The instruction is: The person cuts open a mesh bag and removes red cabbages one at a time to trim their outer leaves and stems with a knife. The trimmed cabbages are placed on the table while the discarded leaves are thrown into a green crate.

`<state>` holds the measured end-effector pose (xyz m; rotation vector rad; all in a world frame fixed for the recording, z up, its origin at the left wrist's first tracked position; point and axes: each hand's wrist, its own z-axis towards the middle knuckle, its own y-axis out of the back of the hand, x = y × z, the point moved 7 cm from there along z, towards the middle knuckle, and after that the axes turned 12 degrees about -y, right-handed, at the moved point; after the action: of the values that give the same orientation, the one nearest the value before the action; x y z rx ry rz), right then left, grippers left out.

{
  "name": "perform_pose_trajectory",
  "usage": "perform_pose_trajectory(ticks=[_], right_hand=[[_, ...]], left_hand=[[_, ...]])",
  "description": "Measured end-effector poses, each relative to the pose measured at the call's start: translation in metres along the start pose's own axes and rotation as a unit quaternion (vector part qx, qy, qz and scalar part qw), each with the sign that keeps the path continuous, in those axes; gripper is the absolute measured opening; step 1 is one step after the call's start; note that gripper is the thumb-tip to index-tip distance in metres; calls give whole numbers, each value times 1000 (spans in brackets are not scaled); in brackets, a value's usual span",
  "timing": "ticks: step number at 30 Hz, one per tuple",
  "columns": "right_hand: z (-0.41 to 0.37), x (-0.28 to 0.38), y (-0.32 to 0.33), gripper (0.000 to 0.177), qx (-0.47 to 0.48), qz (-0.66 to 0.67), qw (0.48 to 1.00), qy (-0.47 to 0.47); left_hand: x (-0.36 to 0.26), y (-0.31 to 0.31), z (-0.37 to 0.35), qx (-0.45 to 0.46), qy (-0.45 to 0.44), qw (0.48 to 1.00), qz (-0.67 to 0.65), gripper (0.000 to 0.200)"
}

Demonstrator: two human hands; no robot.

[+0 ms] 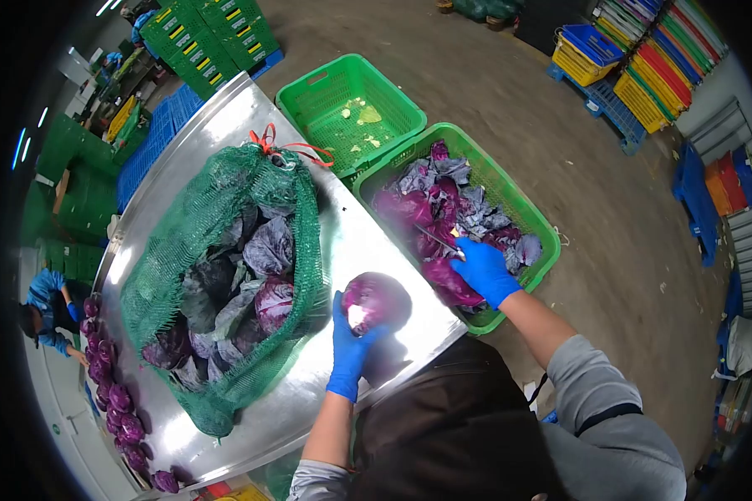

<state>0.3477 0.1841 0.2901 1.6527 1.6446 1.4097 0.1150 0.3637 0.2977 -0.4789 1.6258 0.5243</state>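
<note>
1 view, head camera.

Left hand (348, 351) is cupped under the cabbage (378, 302), fingers wrapped up its near side. It pins the cabbage on the near right corner of the steel table (368, 242).

Right hand (483, 269) is closed around a knife (436, 239), blade pointing far-left, out over the crate (510, 179) of loose purple leaves right of the table.

The cabbage touches the left palm. It sits left of and slightly nearer than the knife hand, close but apart.

My read is trimming outer leaves. To do it well:
- turn the pale stem end toward the blade
- cut away from the left fingers
- hold the thumb off the cut line
- let the scraps fall in the crate

1 net sack (226, 275) of cabbages lies just left.
</note>
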Motion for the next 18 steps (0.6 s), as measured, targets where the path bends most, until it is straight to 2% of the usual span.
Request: perform_pose_trajectory(ticks=[1, 2, 3, 5, 6, 7, 8, 9, 10, 11, 12, 13, 14, 15, 16, 17, 18], right_hand=[[-9, 24, 12, 44, 1, 0, 1000, 2], [-26, 62, 19, 45, 55, 176, 979, 92], [-40, 89, 24, 47, 104, 346, 916, 176], [-49, 112, 6, 48, 103, 148, 952, 247], [-45, 105, 8, 47, 117, 162, 965, 171], [-45, 106, 12, 47, 116, 162, 965, 172], [-46, 104, 11, 43, 117, 139, 971, 154], [-47, 100, 9, 40, 120, 114, 977, 137], [-45, 94, 0, 40, 122, 112, 977, 138], [-42, 89, -10, 35, 105, 166, 963, 185], [-38, 82, -16, 30, 87, 219, 944, 232], [-29, 69, -21, 30, 85, 218, 943, 235], [-19, 47, -24, 28, 81, 257, 944, 190], [-11, 27, -29, 29, 79, 295, 941, 145], [-5, 16, -30, 29, 79, 294, 941, 149], [2, 3, -30, 27, 67, 217, 966, 122], [6, -9, -34, 28, 57, 139, 984, 91]], left_hand=[[-7, -1, 5, -2, 0, 1000, 1, 107], [-27, -7, 11, 51, -83, 989, 110, 106], [-42, -16, 10, 105, -164, 957, 216, 106], [-38, -17, 5, 87, -185, 948, 245, 107], [-32, -12, -3, 20, -135, 971, 198, 107], [-25, -9, -8, -47, -84, 984, 149, 106], [-10, -20, -12, -49, -46, 993, 93, 101], [-24, -35, -11, -71, -122, 983, 120, 100], [-42, -43, -7, -120, -91, 986, 68, 99], [-59, -46, -4, -167, -62, 984, 15, 99], [-59, -42, -2, -168, -64, 984, 13, 99], [-45, -35, 0, -166, 1, 985, -40, 98], [-30, -28, -1, -163, 69, 980, -92, 98], [-19, -16, -1, -168, 70, 979, -91, 98], [-9, -11, 6, -116, 37, 991, -47, 100], [-14, -15, 15, -59, 3, 998, -4, 102], [-12, -18, 17, -43, 26, 999, -17, 103]])
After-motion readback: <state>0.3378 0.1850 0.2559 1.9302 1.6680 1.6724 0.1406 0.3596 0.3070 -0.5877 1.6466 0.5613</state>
